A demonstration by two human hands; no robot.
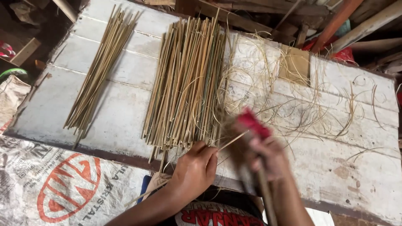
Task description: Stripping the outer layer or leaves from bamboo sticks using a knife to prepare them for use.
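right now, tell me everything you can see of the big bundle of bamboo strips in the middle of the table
The big bundle of bamboo strips is a thick stack of long, thin, tan and greenish slivers, lying flat and roughly parallel on the whitewashed plank table. Its near ends are uneven and overhang the table edge. Curly shavings tangle along its right side. The left hand sits just below it.

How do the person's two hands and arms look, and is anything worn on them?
Both forearms are bare; no sleeve, glove, ring or watch shows. The left hand is sharp, fingers and knuckles clear. The right hand is smeared by motion blur, so its details cannot be told.
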